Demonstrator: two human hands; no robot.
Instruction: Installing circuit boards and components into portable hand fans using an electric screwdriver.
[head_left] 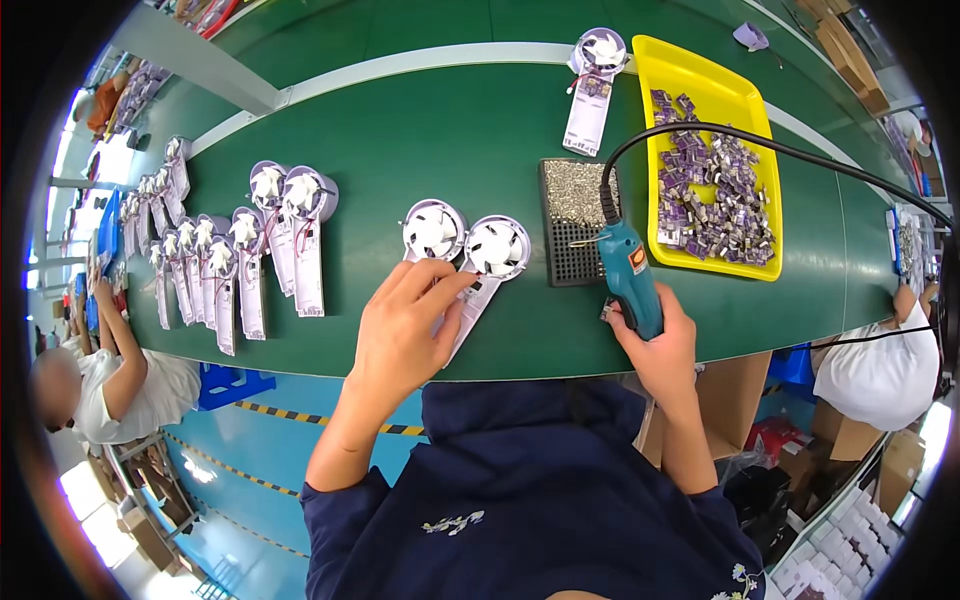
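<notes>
My right hand (pixel 665 350) is wrapped round a teal electric screwdriver (pixel 630 275). Its bit points left, over a black screw tray (pixel 575 245) whose far part is heaped with small silver screws. By my right fingertips is a small dark and silver piece (pixel 607 309), too small to name. My left hand (pixel 408 325) has its fingers closed at the handle of a lilac handheld fan (pixel 497 247) with white blades, lying open on the green table. Another such fan (pixel 433 230) lies just left of it, its handle mostly hidden under my hand.
A yellow tray (pixel 705 258) of small purple and silver circuit boards stands right of the screw tray. One fan unit (pixel 590 115) lies at the far edge. Several more fans (pixel 305 235) lie in rows at left. A black cable (pixel 780 146) arches over the yellow tray. People sit at both sides.
</notes>
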